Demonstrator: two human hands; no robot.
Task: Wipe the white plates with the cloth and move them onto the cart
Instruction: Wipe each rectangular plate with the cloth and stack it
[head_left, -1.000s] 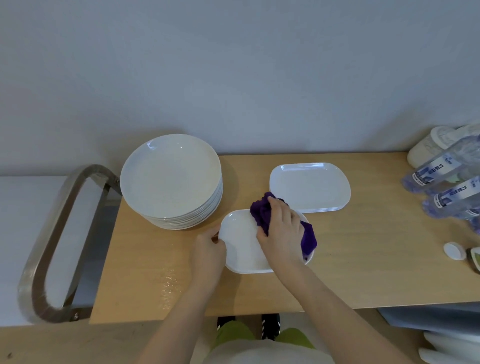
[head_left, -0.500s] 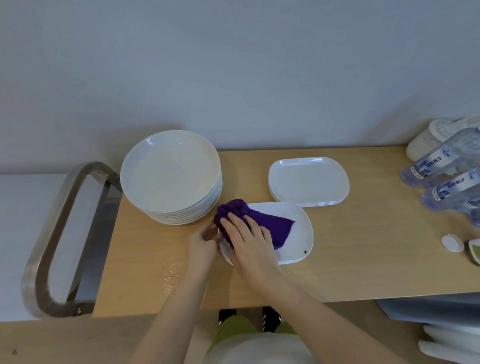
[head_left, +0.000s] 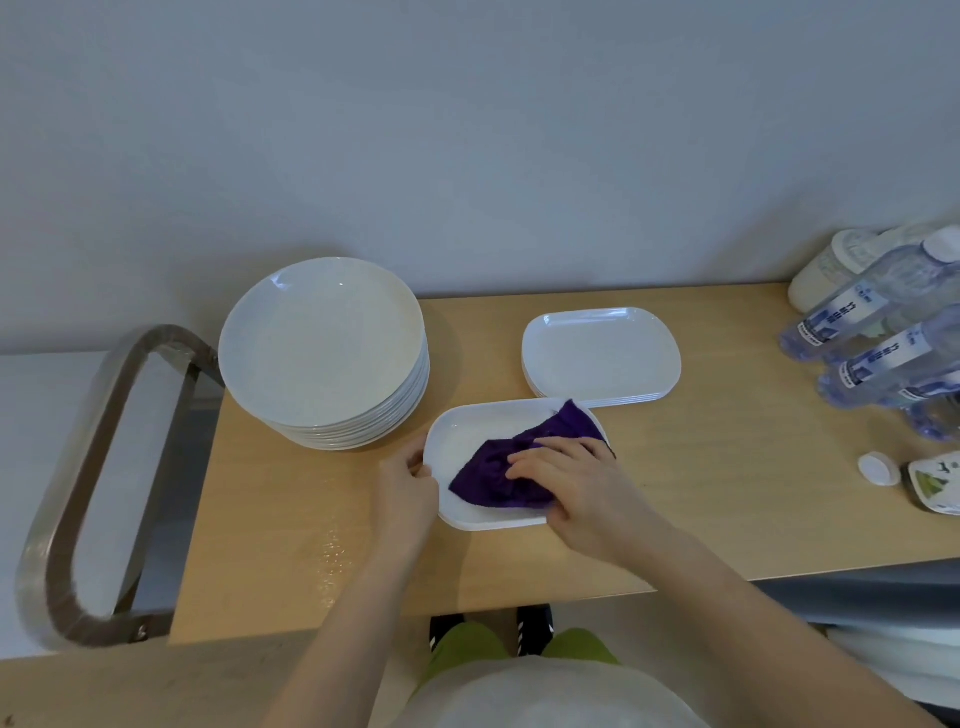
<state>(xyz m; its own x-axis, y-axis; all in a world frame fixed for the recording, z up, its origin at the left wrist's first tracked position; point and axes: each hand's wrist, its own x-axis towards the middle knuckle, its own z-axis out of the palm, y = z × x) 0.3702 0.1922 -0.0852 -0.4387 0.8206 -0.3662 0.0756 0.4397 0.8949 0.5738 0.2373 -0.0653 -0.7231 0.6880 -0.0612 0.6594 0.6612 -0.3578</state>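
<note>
Purple cloth is lying under the right hand, whose nearly flat fingers are pressing it onto the white rectangular plate. The left hand is gripping this plate's left rim. Just behind the plate, matching rectangular plates are sitting stacked; behind-left of it, round plates; far left of it, the cart handle.

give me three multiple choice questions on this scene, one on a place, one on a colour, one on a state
1. The round plate stack stands where from the plate being wiped? A right B left C on it
2. The cloth is: A purple B yellow C white
3. The left hand: A rests on the cloth B hangs free C grips that plate's rim

1 B, the stack sits to its left; 2 A, the fabric is plainly purple; 3 C, its thumb lies over the rim.
</note>
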